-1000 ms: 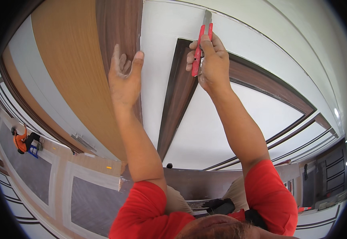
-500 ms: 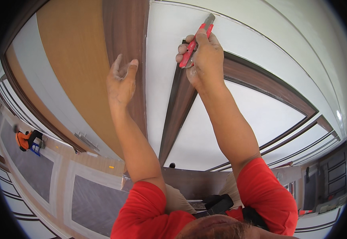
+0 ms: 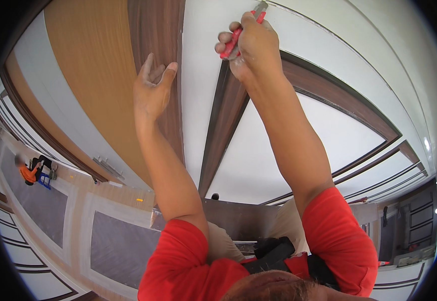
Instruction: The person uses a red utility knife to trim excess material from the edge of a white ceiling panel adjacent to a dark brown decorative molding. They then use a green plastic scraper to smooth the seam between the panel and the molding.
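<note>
My right hand is wrapped round a red utility knife, raised against the white wall. The knife's grey metal tip points up to a thin seam near the top of the view. White dust coats my fingers. My left hand is lifted in front of the dark brown wood trim, thumb apart from the fingers and nothing in it. Whether its fingertips touch the trim I cannot tell.
Dark wood moulding frames a white panel right of my hands. A tan door with a metal handle stands at left. On the floor far left, a person in orange sits on a blue stool.
My right hand with the utility knife has moved up toward the top edge of the view. My left hand has risen slightly too.
</note>
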Demonstrator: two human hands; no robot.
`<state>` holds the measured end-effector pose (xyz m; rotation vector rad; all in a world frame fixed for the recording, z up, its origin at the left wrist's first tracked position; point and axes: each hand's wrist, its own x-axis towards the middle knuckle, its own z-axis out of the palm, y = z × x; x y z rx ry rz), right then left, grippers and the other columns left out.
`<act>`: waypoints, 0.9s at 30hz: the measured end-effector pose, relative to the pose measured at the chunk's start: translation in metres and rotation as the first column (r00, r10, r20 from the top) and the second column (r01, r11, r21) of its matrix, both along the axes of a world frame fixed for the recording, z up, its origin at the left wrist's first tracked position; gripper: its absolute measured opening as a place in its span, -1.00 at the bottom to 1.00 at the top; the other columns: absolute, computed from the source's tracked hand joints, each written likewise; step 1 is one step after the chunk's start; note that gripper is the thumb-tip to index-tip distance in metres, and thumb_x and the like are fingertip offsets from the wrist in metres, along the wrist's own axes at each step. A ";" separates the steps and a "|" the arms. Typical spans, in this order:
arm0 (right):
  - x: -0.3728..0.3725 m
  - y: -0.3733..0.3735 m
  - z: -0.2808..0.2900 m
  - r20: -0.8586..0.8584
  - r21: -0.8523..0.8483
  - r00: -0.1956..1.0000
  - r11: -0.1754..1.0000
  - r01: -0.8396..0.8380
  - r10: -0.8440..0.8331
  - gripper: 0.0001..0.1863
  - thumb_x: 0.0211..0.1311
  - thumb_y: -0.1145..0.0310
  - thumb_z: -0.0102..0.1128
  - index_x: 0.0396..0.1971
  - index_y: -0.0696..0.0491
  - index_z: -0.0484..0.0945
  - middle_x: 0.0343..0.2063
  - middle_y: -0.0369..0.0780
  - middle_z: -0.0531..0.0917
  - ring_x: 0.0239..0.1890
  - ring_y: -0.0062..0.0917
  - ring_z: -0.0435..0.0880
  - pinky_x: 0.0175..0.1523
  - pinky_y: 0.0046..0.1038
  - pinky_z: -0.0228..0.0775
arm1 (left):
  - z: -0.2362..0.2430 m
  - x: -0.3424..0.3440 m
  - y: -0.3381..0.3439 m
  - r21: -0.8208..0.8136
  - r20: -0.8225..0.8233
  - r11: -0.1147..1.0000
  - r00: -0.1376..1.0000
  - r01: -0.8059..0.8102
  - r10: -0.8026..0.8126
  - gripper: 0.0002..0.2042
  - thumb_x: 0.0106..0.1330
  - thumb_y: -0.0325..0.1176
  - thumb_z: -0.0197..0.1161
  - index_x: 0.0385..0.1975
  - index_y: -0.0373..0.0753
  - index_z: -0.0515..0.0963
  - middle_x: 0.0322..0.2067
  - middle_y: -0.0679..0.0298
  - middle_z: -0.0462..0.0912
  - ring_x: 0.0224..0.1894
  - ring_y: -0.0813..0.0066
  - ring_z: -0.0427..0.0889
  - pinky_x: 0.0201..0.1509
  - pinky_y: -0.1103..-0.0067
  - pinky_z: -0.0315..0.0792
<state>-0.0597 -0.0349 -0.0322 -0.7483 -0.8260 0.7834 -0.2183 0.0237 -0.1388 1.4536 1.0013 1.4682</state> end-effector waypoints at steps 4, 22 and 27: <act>-0.011 0.014 0.004 -0.109 0.114 0.992 0.992 -0.055 0.067 -0.80 0.55 0.34 -0.23 -0.02 0.16 0.18 -0.25 -0.13 0.37 -0.48 -0.39 0.51 -0.42 -0.25 0.57 | 0.002 0.003 0.000 0.024 -0.038 1.000 0.999 0.001 0.000 -0.06 0.29 -0.03 0.46 0.51 -0.42 0.11 0.28 -0.37 0.44 0.38 0.01 0.47 0.36 0.35 0.40; 0.102 -0.020 -0.036 0.812 0.554 -0.007 0.765 0.329 -0.584 -0.49 0.55 0.22 0.03 0.41 0.02 0.33 -0.23 -0.04 0.73 -0.37 -0.19 0.75 -0.22 -0.21 0.58 | 0.000 0.003 0.003 0.041 -0.083 0.999 0.997 0.006 -0.002 -0.13 0.30 0.00 0.43 0.48 -0.38 0.23 0.28 -0.34 0.46 0.37 -0.05 0.48 0.32 0.32 0.44; 0.112 -0.016 0.013 0.741 0.616 -0.515 0.742 0.264 -0.431 -0.49 0.54 0.21 0.03 0.42 -0.07 0.32 -0.26 -0.06 0.70 -0.37 -0.09 0.72 -0.22 -0.12 0.60 | -0.003 0.009 0.007 0.044 -0.177 0.997 0.981 -0.070 0.077 -0.19 0.29 -0.02 0.39 0.46 -0.35 0.28 0.30 -0.31 0.44 0.37 -0.07 0.49 0.35 0.30 0.45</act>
